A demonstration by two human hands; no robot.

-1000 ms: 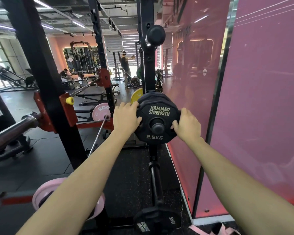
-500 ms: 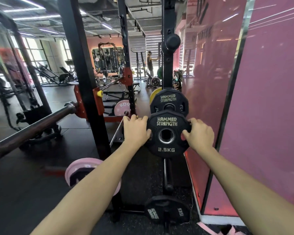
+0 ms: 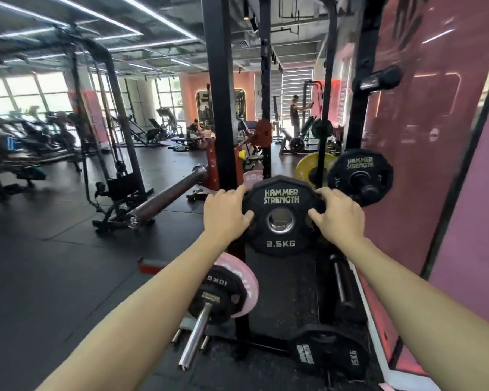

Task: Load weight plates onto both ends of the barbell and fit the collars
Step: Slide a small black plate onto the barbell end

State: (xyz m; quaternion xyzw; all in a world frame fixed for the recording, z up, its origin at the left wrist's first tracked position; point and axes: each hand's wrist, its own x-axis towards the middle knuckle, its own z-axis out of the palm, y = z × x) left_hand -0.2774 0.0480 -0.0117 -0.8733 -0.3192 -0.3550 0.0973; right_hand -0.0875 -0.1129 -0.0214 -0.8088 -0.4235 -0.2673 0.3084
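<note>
Left of centre: barbell (image 3: 167, 193) sleeve end, bare, angled toward the rack upright (image 3: 219, 108). Centre frame: left hand (image 3: 226, 211) clamped on 2.5KG plate (image 3: 283, 215), held in the air. Right of it: right hand (image 3: 338, 215) gripping the opposite rim. Far right: another plate (image 3: 360, 176) stored on a peg.

Open floor (image 3: 54, 263) lies left; rack upright (image 3: 219, 108) stands between the 2.5 kg plate (image 3: 282, 215) and barbell sleeve (image 3: 164, 194)

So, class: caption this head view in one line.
Both hands grip a 2.5 kg plate, barbell sleeve bare beyond.
</note>
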